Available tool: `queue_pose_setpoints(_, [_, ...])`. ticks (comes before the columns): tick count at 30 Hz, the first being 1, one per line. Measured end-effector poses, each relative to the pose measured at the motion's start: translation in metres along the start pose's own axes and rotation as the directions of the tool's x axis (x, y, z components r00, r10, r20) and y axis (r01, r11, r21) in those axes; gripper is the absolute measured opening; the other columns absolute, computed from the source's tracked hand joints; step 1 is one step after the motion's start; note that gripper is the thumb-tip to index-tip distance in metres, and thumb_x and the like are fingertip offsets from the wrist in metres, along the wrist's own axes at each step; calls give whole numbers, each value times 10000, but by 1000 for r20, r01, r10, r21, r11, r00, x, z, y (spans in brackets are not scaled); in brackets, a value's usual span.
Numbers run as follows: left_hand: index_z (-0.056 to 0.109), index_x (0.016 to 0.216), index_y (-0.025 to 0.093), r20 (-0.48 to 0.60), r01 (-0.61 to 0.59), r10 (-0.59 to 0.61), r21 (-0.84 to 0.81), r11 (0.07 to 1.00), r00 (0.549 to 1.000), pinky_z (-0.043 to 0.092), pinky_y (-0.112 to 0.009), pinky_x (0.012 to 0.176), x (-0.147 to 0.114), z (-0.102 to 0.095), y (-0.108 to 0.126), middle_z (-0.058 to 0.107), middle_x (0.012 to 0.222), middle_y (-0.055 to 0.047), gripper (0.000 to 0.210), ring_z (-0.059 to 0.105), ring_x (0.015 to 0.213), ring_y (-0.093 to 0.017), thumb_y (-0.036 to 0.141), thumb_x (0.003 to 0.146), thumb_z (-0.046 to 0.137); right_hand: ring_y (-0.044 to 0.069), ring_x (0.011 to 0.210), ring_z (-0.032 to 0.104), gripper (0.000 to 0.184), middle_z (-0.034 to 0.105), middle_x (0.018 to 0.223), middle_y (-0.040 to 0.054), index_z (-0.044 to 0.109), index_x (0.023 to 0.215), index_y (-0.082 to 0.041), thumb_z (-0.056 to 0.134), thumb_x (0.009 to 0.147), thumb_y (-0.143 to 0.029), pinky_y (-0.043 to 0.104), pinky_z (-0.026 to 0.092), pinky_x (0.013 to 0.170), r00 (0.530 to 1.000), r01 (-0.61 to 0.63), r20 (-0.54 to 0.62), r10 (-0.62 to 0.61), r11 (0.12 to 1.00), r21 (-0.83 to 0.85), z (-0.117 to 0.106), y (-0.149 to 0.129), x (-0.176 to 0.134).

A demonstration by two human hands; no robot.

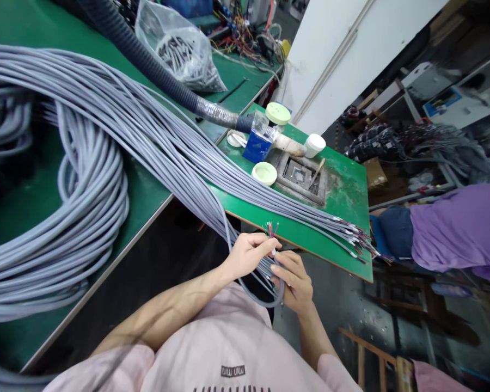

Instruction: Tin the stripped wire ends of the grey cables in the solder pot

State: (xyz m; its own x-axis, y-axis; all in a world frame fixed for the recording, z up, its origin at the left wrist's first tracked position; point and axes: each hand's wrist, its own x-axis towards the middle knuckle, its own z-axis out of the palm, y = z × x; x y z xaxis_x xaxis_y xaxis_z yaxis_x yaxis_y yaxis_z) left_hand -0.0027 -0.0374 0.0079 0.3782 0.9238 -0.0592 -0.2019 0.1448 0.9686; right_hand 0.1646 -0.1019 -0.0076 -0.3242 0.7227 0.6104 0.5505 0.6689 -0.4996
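Note:
My left hand (251, 253) is closed, its thumb and finger pinching the stripped end of a grey cable. Thin coloured wires (271, 228) fan out above that pinch. Just below, my right hand (294, 277) has its fingers closed round the same grey cable (265, 304), which loops down beneath both hands. A thick bundle of grey cables (228, 177) runs from the left across the green board, its stripped wire ends (357, 237) lying at the board's right end. More grey cables hang down behind my hands.
Coiled grey cable (93, 228) covers the left table. On the green board (343, 169) stand a soldering pot (300, 174), a blue box (257, 146) on a black hose (147, 60), and round tubs (264, 173). A person in purple (457, 228) is at the right, near a wooden stool (371, 348).

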Motion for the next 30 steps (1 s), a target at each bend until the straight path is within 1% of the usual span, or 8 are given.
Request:
queue_pose_setpoints(9, [734, 667, 149, 2, 49, -50, -81, 995, 999, 485, -241, 611, -2, 0, -4, 702, 682, -51, 358, 600, 608, -132, 478, 777, 645, 251, 1048, 648, 480, 681, 1202, 85, 577, 1267, -343, 552, 853, -101, 486, 556, 818, 1000, -13, 16, 13, 1000, 16, 2, -2, -7])
queue_pose_setpoints(12, [730, 639, 150, 27, 61, -59, -76, 995, 998, 470, -240, 603, -1, -1, -6, 682, 635, -50, 385, 590, 605, -134, 498, 778, 640, 239, 1000, 672, 473, 694, 1169, 72, 584, 1252, -348, 498, 862, -93, 461, 559, 808, 991, -108, -76, 111, 993, 46, 2, -8, -8])
queue_pose_setpoints(15, [745, 691, 145, 54, 74, -70, -65, 995, 996, 463, -241, 587, -3, 1, -7, 662, 604, -44, 385, 584, 588, -135, 510, 767, 653, 200, 781, 688, 302, 734, 913, 39, 659, 1101, -296, 527, 861, -170, 355, 556, 686, 935, -315, -139, 327, 944, 102, 1, -17, -4])
queue_pose_setpoints(17, [742, 711, 142, 94, 82, -75, -71, 994, 993, 467, -241, 588, -5, 2, -8, 668, 631, -44, 387, 590, 589, -132, 512, 774, 649, 154, 573, 629, 148, 691, 676, -3, 689, 863, -246, 542, 859, -237, 280, 503, 553, 883, -457, -40, 467, 878, 142, 2, -22, 1])
queue_pose_setpoints(19, [712, 651, 139, 125, 80, -70, -81, 993, 990, 466, -239, 587, -7, 4, -10, 665, 644, -46, 410, 596, 599, -130, 516, 790, 633, 114, 428, 533, 260, 600, 498, -38, 620, 635, -216, 530, 868, -285, 238, 431, 461, 824, -564, 55, 563, 808, 169, 5, -26, 6])
queue_pose_setpoints(22, [652, 602, 135, 111, 69, -58, -99, 993, 992, 438, -222, 554, -8, 4, -11, 614, 587, -21, 401, 552, 558, -103, 490, 790, 647, 92, 375, 459, 341, 509, 406, -62, 550, 547, -206, 526, 870, -313, 221, 381, 439, 759, -646, 48, 649, 743, 176, 11, -30, 11])
queue_pose_setpoints(26, [593, 670, 145, -42, 45, -54, -198, 979, 998, 379, -192, 493, -6, 1, -8, 549, 559, 34, 324, 457, 492, -58, 425, 696, 754, 96, 388, 438, 306, 481, 410, -68, 554, 566, -210, 553, 848, -328, 227, 354, 439, 725, -683, 14, 689, 716, 142, 16, -33, 13])
queue_pose_setpoints(30, [604, 727, 153, -118, 42, -71, -231, 972, 990, 387, -193, 499, -4, 1, -3, 508, 557, 55, 342, 447, 495, -56, 413, 623, 801, 96, 397, 424, 310, 470, 428, -66, 534, 556, -213, 560, 840, -334, 235, 337, 436, 740, -671, 31, 672, 733, 111, 18, -35, 13])
